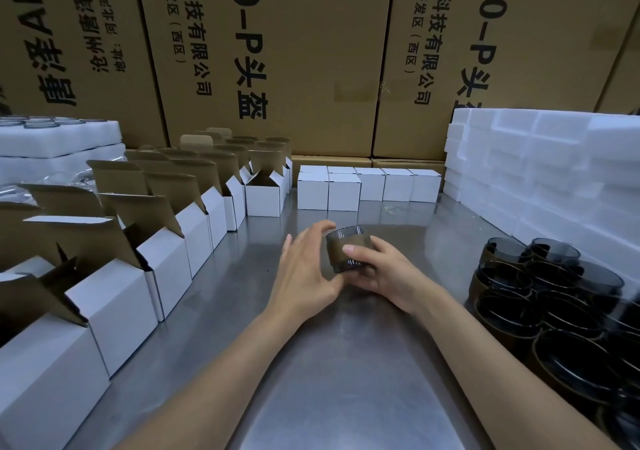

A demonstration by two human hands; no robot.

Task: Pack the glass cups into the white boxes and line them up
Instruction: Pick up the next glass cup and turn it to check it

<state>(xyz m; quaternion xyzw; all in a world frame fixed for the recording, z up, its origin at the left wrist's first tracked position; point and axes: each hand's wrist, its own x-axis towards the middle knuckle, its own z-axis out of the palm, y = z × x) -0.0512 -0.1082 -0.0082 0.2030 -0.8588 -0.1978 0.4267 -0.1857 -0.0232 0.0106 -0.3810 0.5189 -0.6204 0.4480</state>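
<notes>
Our right hand (pixel 384 273) grips the dark smoked ribbed glass cup (pixel 348 249), left hand (pixel 304 262) relaxed, fingers straight, apparently touching it. We'd keep it upright and lower it squarely into an open white cardboard box (pixel 265 195).

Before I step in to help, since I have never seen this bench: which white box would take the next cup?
On the steel table, a row of white boxes with raised brown flaps runs along the left edge. Likely the farthest one, the open white box beside the closed white boxes. Its neighbours on the right are sealed; it alone there gapes open.
</notes>
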